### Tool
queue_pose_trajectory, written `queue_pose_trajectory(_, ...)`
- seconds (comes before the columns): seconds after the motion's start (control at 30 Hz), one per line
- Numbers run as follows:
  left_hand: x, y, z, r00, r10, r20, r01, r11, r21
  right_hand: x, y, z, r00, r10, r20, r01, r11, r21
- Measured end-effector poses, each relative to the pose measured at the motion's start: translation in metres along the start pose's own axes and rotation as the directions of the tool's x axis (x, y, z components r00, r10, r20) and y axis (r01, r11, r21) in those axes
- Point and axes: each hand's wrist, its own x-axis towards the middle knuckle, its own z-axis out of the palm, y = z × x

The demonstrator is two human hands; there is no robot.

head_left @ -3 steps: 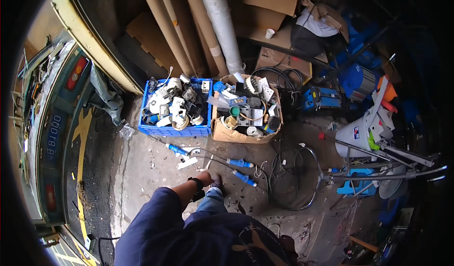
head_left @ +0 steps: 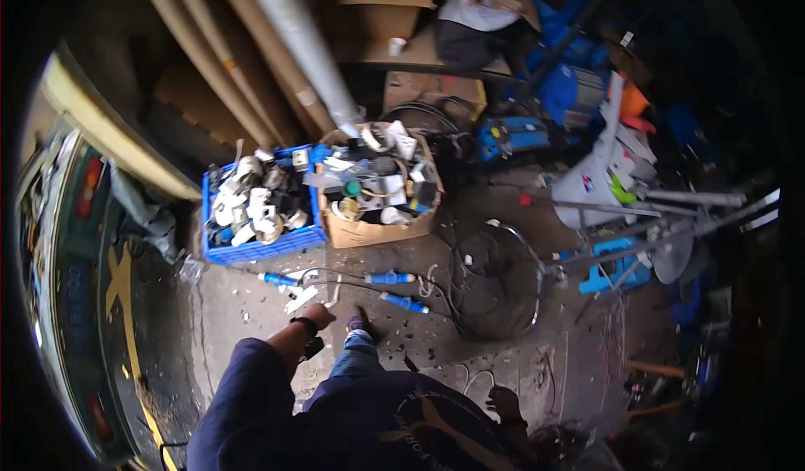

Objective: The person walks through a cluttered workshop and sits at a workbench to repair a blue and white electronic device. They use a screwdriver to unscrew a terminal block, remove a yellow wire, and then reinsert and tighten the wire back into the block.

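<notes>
My left hand (head_left: 317, 317), with a black band on its wrist, hangs low over the floor near my shoe, its fingers curled; whether they hold anything is too small to tell. My right hand (head_left: 501, 404) is low at the right of my body, fingers loosely apart. Beyond my left hand lie cables with blue connectors (head_left: 390, 277) and white scraps (head_left: 300, 301). Further forward, a blue crate (head_left: 267, 247) and a cardboard box (head_left: 371, 233) hold jumbled electrical parts.
Cardboard tubes (head_left: 205, 69) lean behind the crate. A vehicle rear (head_left: 80, 328) is at the left. A white bucket (head_left: 579, 194) with scraps, long metal poles (head_left: 688, 199), blue tool cases (head_left: 612, 266) and a coiled cable (head_left: 482, 253) crowd the right.
The view has swung, so most of the scene sits further left in the picture. My right hand now shows more clearly at the right of my body.
</notes>
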Motion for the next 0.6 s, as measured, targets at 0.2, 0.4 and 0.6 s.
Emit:
queue_pose_trajectory(0.2,-0.018,0.027,-0.008,0.989,-0.116,-0.095,0.041,0.820,-0.571,-0.035,0.112,-0.063,0.983,-0.110,-0.149,0.100,0.992,-0.072)
queue_pose_trajectory(0.4,-0.001,0.120,0.083,0.990,0.139,0.009,-0.133,0.963,-0.234,-0.031,0.395,-0.145,0.911,-0.380,-0.163,0.133,0.642,-0.755)
queue_pose_trajectory(0.6,-0.030,0.263,0.181,0.984,0.006,0.177,-0.047,0.972,0.228,-0.112,0.516,-0.175,0.971,-0.204,-0.122,0.044,0.659,-0.751)
